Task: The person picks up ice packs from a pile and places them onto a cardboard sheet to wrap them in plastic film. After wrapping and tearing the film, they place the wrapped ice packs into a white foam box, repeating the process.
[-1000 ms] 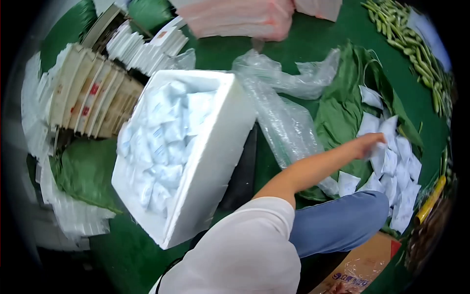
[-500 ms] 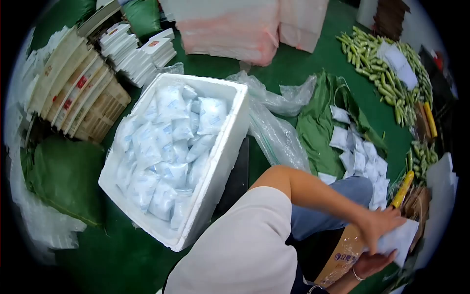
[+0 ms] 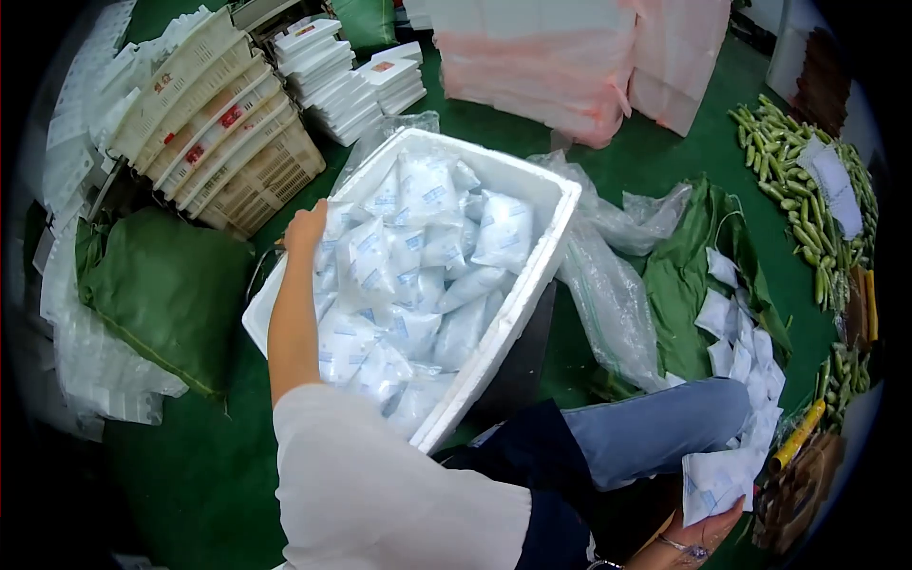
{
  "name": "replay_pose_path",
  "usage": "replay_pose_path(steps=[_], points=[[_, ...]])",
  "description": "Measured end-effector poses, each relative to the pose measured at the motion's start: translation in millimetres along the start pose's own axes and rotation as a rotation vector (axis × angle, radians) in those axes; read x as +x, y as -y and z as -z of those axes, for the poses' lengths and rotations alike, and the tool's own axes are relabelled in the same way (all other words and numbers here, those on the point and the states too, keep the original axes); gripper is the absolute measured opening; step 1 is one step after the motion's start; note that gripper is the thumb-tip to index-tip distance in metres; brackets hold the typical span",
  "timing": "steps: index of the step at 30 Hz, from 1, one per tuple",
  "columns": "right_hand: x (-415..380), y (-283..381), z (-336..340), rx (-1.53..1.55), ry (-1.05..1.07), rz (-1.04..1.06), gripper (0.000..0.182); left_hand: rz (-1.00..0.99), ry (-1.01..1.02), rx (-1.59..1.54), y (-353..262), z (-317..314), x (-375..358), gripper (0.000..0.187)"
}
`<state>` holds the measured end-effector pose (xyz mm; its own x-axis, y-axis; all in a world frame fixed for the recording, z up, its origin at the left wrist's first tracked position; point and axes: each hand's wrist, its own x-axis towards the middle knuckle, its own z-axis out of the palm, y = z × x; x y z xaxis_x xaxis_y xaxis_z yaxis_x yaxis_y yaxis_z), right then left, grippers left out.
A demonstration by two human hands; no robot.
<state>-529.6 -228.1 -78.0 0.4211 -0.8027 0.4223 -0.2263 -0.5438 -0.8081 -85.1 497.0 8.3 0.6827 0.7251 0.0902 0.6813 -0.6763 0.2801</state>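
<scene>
A white foam box is full of plump clear-and-white ice packs with faint blue print. My left hand is at the box's far left rim, its fingers curled over the edge; part of the grip is hidden. At lower right my right hand, with a bracelet at the wrist, holds one white ice pack from below, beside my bent knee. More flat white packs lie in a heap just beyond that knee, spilling from an open green woven sack.
Stacked cream plastic crates and a full green sack stand left of the box. White foam lids are piled behind. Clear plastic sheeting lies right of the box. Green vegetables are heaped at far right, near a yellow roll.
My left hand has left the pack at lower right and reached across to the box's left rim. My right hand still holds a pack. The view has swung left.
</scene>
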Motion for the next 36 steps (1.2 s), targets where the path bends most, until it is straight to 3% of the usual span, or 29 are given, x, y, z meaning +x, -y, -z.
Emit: replay_pose_path(steps=[2, 6, 7, 9, 10, 11, 12, 13, 14, 15, 17, 18, 19, 20, 21, 22, 24, 25, 27, 30, 32, 34, 36], points=[[-1, 41, -8, 0.955, -0.211, -0.755, 0.06, -0.07, 0.045, -0.016, 0, 4, -13, 0.069], [-13, 76, -21, 1.117, -0.185, -0.917, 0.061, -0.252, 0.151, -0.208, -7, 8, -59, 0.072], [-12, 75, -23, 1.111, -0.192, -0.921, 0.061, -0.289, 0.096, -0.231, -14, 10, -83, 0.069], [-15, 65, -26, 1.038, -0.224, -0.966, 0.067, -0.337, 0.328, -0.423, -25, 13, -107, 0.057], [-18, 62, -29, 1.047, -0.235, -0.968, 0.067, -0.485, 0.5, -0.583, -22, -6, -103, 0.046], [-21, 58, -32, 0.99, -0.217, -0.88, 0.068, -0.987, 0.576, -0.305, -25, -3, -127, 0.041], [-21, 55, -31, 0.928, -0.199, -0.79, 0.069, -1.294, 0.514, 0.062, -27, -31, -138, 0.041], [-14, 51, -24, 1.068, -0.154, -0.921, 0.071, -1.155, 0.04, 0.166, -21, -60, -188, 0.04], [-11, 50, -16, 1.075, -0.164, -0.912, 0.071, -0.971, -0.42, 0.252, -18, -79, -229, 0.039], [-10, 46, -8, 1.105, -0.187, -0.947, 0.07, -0.98, -0.432, 0.239, -26, -70, -225, 0.039], [-11, 46, -2, 1.1, -0.233, -0.987, 0.069, -0.759, 0.39, -0.451, -51, -19, -194, 0.04], [-11, 44, 2, 1.103, -0.318, -0.992, 0.062, -0.283, 0.61, -0.855, -76, 10, -179, 0.038], [-13, 23, 7, 1.135, -0.288, -0.96, 0.061, -0.554, 0.152, -0.505, -85, 16, -137, 0.038], [-15, 3, 15, 1.159, -0.257, -0.924, 0.06, -0.631, -0.173, -0.406, -104, 24, -105, 0.038], [-16, 3, 17, 1.153, -0.272, -0.922, 0.06, -0.597, -0.215, -0.45, -120, 18, -70, 0.043], [-17, 7, 17, 1.139, -0.297, -0.964, 0.059, -0.489, -0.133, -0.524, -132, -13, -21, 0.062], [-26, 21, 17, 1.126, -0.356, -1.006, 0.058, -0.32, 0.42, -0.346, -149, -104, 60, 0.087], [-30, 31, 16, 1.141, -0.375, -0.999, 0.057, -0.347, 0.431, -0.346, -165, -98, 40, 0.087], [-28, 32, 12, 1.167, -0.406, -0.974, 0.056, -0.49, 0.309, -0.075, -186, -60, -44, 0.104], [-42, 21, 7, 1.054, -0.364, -0.972, 0.062, -0.659, 0.42, -0.174, -191, -47, -114, 0.108], [-40, 20, -3, 1.218, -0.273, -0.991, 0.062, -0.699, 0.444, -0.116, -191, -71, -174, 0.095], [-45, 7, 2, 1.333, -0.168, -0.937, 0.063, -0.671, 0.196, -0.191, -185, -84, -187, 0.081], [-47, 21, 6, 1.296, -0.171, -0.903, 0.054, -0.689, 0.179, -0.143, -188, -75, -188, 0.076]])
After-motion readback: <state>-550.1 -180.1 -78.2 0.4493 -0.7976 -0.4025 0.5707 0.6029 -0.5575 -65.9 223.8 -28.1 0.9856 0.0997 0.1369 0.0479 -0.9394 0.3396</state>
